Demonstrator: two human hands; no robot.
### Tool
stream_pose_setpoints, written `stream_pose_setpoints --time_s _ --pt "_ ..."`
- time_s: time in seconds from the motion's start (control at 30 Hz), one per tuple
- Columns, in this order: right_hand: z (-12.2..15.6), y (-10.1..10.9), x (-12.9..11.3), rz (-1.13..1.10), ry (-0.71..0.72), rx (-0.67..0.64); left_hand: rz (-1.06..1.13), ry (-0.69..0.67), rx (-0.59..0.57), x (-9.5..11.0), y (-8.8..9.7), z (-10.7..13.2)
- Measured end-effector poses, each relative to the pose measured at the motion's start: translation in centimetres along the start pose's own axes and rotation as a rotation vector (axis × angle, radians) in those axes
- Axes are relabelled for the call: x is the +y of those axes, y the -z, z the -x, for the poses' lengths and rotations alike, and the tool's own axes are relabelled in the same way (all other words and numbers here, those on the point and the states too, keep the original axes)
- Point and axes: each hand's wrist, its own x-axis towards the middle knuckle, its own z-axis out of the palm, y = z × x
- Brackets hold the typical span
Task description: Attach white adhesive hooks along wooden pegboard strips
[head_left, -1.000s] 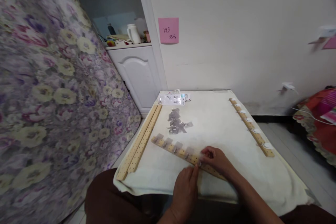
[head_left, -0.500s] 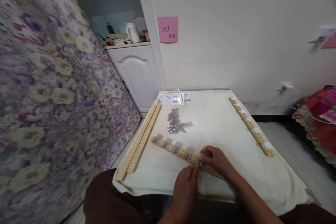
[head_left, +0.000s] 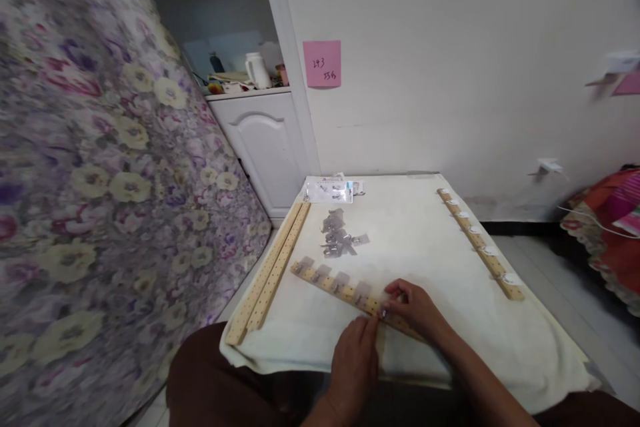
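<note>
A drilled wooden strip lies slanting across the cloth close to me, with several badge clips with clear straps standing along it. My left hand is closed at the strip's near edge, fingertips pressed against the wood. Over the strip's right part, my right hand pinches a small shiny badge clip at the strip, close to the left fingertips. Its strap is mostly hidden by the fingers. Beyond the strip sits a loose pile of badge clips with clear straps.
Two bare drilled wooden strips lie side by side along the left edge. At the right edge, another wooden strip carries several white round pieces. Clear packaging lies at the back left of the cloth-covered table. A floral curtain hangs left.
The whole view has shifted slightly down and to the right. Both hands stay at the same spot on the strip, with the clip between the right fingers barely changed.
</note>
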Motion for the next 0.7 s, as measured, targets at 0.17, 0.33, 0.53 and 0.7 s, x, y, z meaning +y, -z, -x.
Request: stream_pose_setpoints --time_s 0.17,0.33,0.53,0.7 --pt "0.2 0.6 0.0 -0.077 0.015 0.013 -0.003 -0.034 0.047 -0.3 -0.3 0.2" --pt "-0.1 1.2 0.7 -0.242 -0.062 -0.049 -0.056 -0.094 0.167 -0.2 -0.3 0.3" --pt "-4.5 2.1 1.5 -0.173 -0.072 -0.068 -0.133 -0.107 0.245 -0.2 -1.2 0.3" --pt "-10.7 1.0 0.1 0.139 0.006 0.077 -0.2 -0.126 0.327 -1.1 -2.9 0.3"
